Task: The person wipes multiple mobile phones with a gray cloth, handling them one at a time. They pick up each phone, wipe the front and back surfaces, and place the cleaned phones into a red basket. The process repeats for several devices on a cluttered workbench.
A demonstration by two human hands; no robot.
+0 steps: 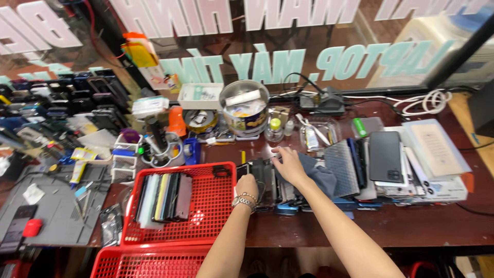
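While both hands (267, 172) among phones (272, 185), white box (199, 96) behind.

Both your forearms reach up from the bottom edge, bare, converging toward centre; your left hand (247, 184) is curled, knuckles up, fingers tucked under, bracelet on the wrist; your right hand (289, 163) lies further forward, palm down, fingers spread and extended flat.

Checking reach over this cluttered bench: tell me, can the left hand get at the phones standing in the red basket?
Probably yes: the left hand sits just beside the red basket, whose open top leaves the phones uncovered.
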